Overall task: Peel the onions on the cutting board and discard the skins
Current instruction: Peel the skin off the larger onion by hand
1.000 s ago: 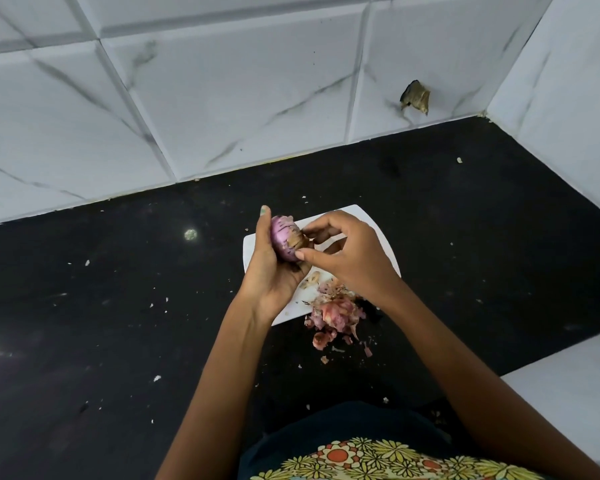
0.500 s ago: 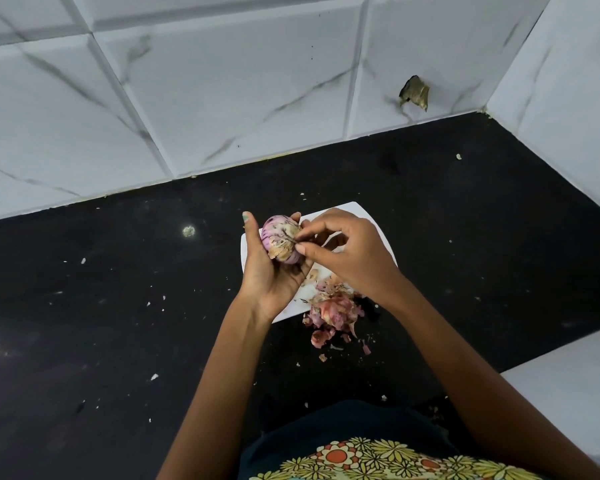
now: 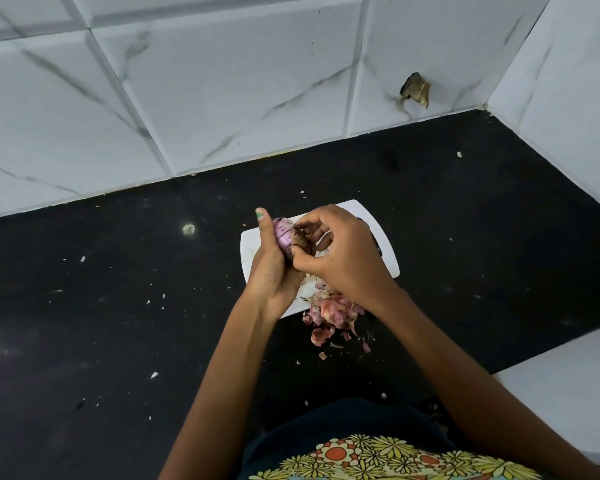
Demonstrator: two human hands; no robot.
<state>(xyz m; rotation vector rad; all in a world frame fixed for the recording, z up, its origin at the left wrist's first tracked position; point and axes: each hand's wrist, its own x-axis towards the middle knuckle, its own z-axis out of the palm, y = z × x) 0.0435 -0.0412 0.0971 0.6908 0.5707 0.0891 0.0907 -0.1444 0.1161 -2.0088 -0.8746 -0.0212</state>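
Observation:
My left hand [image 3: 274, 271] grips a small purple onion [image 3: 283, 234] above the white cutting board [image 3: 388, 251]. The onion's brown root end faces my right hand [image 3: 343, 258], whose thumb and fingertips pinch the dry skin there. A heap of pink and brown onion skins [image 3: 333, 311] lies at the board's near edge and spills onto the black counter [image 3: 118, 323]. Most of the board is hidden under my hands.
White marble-look tiles [image 3: 222, 81] form the back wall and the right corner. One tile has a broken hole [image 3: 415, 90]. Small skin flecks are scattered across the counter. A white surface [image 3: 575, 386] sits at the lower right.
The onion has turned in my left hand, so its striped side is now mostly hidden behind my thumb. My right fingers have closed in on the root end.

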